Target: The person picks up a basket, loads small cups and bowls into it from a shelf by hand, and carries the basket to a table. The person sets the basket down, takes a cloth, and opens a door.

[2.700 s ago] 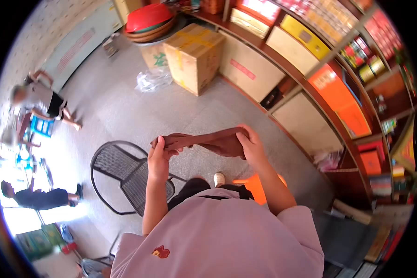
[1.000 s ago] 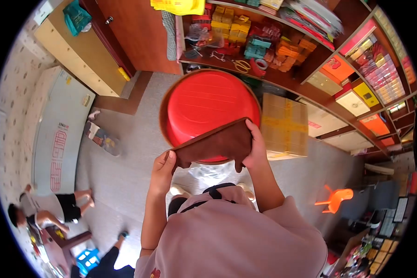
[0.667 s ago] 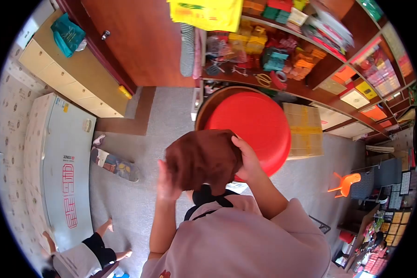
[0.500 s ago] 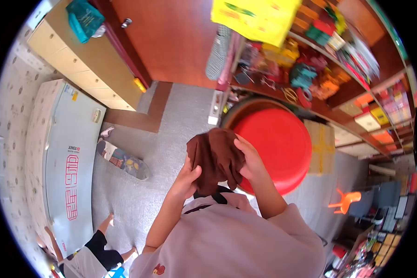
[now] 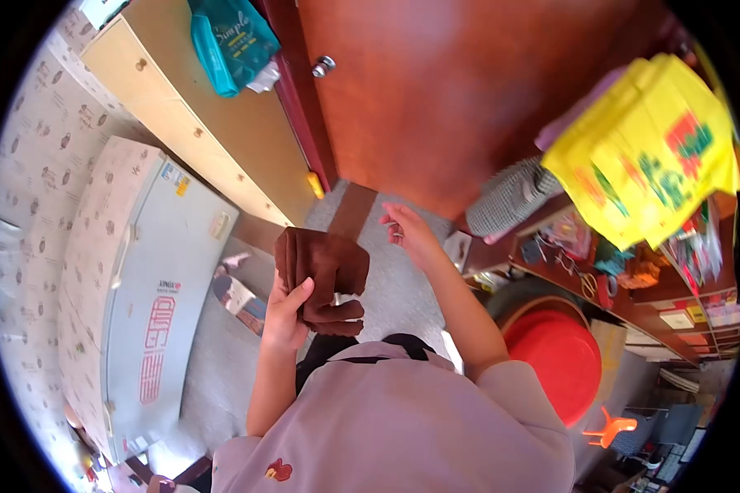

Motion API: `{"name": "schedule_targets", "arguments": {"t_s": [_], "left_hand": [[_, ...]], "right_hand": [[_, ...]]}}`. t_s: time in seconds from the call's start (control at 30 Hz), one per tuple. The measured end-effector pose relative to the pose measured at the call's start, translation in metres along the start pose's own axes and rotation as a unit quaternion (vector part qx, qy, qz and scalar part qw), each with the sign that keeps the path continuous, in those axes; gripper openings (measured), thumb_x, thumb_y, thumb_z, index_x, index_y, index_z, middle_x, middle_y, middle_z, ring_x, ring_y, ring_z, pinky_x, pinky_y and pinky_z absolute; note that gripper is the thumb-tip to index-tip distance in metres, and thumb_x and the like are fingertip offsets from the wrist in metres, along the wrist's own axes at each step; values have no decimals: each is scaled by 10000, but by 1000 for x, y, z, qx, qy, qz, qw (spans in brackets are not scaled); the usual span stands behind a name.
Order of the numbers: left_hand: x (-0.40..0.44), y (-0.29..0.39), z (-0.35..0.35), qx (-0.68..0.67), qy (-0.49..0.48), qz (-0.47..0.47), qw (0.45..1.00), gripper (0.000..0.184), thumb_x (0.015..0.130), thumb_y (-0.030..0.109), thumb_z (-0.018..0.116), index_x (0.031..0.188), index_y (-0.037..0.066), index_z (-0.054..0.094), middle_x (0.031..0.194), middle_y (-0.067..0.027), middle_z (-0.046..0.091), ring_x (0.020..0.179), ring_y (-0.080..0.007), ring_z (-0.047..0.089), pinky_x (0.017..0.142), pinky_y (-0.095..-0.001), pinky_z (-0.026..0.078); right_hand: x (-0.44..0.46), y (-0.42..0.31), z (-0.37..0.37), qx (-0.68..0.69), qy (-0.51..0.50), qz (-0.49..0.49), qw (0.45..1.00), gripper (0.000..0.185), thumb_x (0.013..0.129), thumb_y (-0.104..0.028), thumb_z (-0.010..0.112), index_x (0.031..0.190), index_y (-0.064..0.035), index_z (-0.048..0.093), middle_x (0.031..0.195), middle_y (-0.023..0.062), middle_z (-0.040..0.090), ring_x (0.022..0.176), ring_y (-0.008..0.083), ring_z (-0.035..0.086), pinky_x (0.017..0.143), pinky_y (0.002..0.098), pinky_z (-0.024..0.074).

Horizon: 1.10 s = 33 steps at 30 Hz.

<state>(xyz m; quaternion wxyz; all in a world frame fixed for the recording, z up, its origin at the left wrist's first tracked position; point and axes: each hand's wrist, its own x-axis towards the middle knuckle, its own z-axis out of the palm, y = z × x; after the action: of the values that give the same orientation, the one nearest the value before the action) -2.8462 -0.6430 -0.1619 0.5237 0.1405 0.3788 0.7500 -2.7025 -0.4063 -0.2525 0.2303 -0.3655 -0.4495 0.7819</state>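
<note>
A bunched piece of dark brown cloth [image 5: 325, 271] hangs in loose folds in front of my body. My left hand [image 5: 286, 312] is closed on its left side, thumb on top and the other fingers behind it. My right hand [image 5: 409, 234] is off the cloth, stretched forward over the floor towards the wooden door [image 5: 436, 107]. Its fingers are loosely bent and apart, with nothing seen in them.
A white chest freezer [image 5: 160, 312] and a drawer cabinet [image 5: 197, 131] with a teal bag [image 5: 237, 45] stand left. To the right are a yellow bag [image 5: 645, 156], cluttered shelves, a red round lid or tub [image 5: 555, 361] and an orange chair [image 5: 611, 427].
My right hand has let go of the cloth and moved forward; the left keeps hold. The view has shifted nearer the door, and the red round thing now sits farther right.
</note>
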Motion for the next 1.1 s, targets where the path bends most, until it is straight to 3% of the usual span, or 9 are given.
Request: {"name": "schedule_targets", "arguments": {"t_s": [0.13,0.27,0.33,0.43,0.53,0.67,0.73,0.9,1.1], "left_hand": [[111,58,-70,-9,3,-10,1000,586,918,150,617,1423,97,327,1312,-82,501,1182,-229,528,979,-369,459],[197,125,-107,10,-38,-60,997,786,929,189,603,1526,114,96,1501,-138,301,1363,-323,368,1076,-444,383],[233,156,-117,46,-70,-76,994,786,925,211,607,1532,128,115,1514,-105,302,1375,-280,345,1107,-417,335],[286,187,-129,75,-91,-98,988,847,923,190,611,1541,172,31,1519,-121,265,1340,-295,391,998,-424,454],[330,196,-130,62,-112,-156,979,848,937,179,584,1547,231,-3,1519,-106,259,1306,-242,407,909,-412,508],[388,189,-108,66,-99,-110,987,794,925,96,565,1540,122,62,1497,-97,293,1351,-226,350,1105,-373,315],[414,191,-94,58,-97,-112,987,765,927,86,560,1531,103,90,1489,-101,309,1357,-230,347,1103,-379,322],[474,182,-59,14,-72,-105,992,705,937,68,539,1515,64,134,1468,-117,346,1353,-249,365,1099,-392,339],[545,182,6,-31,-81,-71,994,682,948,92,540,1502,72,143,1438,-143,373,1323,-269,408,1039,-427,420]], "right_hand": [[193,-12,42,-25,-70,-27,997,282,947,-337,586,1147,-138,575,859,-47,590,667,35,477,627,210,422],[388,-56,88,-42,-45,-18,998,252,957,-306,567,1130,-123,587,846,-8,589,723,80,547,654,252,493],[482,-75,105,28,95,28,995,326,946,-331,570,1140,-71,600,911,65,623,841,166,625,758,356,567],[549,-128,145,-51,245,1,968,499,911,-407,600,1216,-14,558,1052,140,628,932,258,648,793,436,593],[611,-150,147,-131,205,40,969,604,903,-486,601,1324,-80,455,1204,188,554,1000,373,604,799,507,570],[636,-146,147,-144,225,83,960,689,790,-500,747,1237,-48,482,1123,156,559,930,326,613,764,475,584],[639,-129,135,-67,222,84,969,611,785,-455,768,1161,-44,516,1048,127,575,866,286,622,736,440,589],[656,-103,111,213,100,44,971,177,849,-180,722,903,-65,599,728,19,600,628,122,596,561,262,539],[657,-93,90,476,-178,79,858,86,905,-171,633,921,-98,591,879,89,609,627,122,502,564,222,445]]}}
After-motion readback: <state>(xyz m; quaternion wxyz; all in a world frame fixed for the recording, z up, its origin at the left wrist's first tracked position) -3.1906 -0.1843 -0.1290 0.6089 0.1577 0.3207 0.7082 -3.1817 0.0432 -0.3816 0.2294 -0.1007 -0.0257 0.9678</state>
